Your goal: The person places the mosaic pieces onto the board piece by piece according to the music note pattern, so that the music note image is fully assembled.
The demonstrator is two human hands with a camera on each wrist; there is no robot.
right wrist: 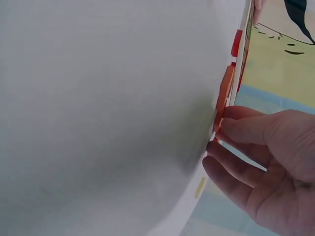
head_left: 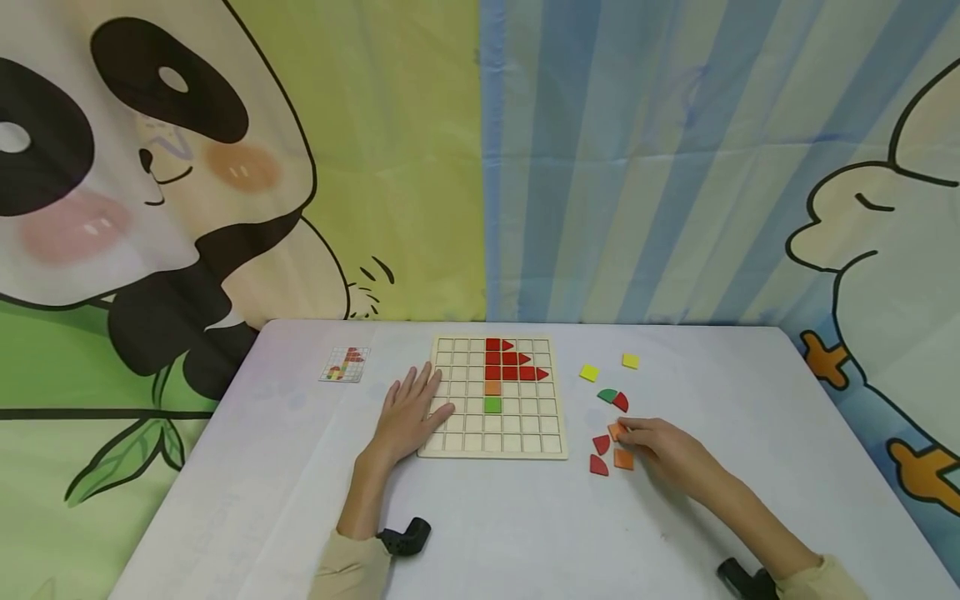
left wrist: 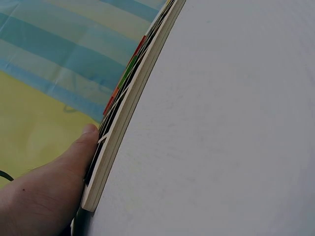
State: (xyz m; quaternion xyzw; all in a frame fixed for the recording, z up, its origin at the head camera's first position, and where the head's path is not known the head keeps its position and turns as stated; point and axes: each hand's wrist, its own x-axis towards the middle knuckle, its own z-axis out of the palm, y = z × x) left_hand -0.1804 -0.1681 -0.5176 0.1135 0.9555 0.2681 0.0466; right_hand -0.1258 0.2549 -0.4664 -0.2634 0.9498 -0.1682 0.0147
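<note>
At left edge of board [head_left: 525,443], left hand [head_left: 408,418] spread; rightward, right hand [head_left: 666,450] pinching orange tile [head_left: 614,432].

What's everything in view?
table: 1, white, foreground
board: 1, pale, on table
card: 1, multicoloured, left of board
placed squares: 6 red, 1 orange, 1 green, on board
triangles: 3, red, on board
loose squares: 2 yellow, 2 orange, right of board
rounded pieces: 3 red, 1 green, right of board
backdrop: count unclear, multicoloured, behind table
gadgets: 2, black, at wrists
sleeves: 2, beige, forearms
left fingers: one hand, touching board
right fingers: one hand, holding orange square
</note>
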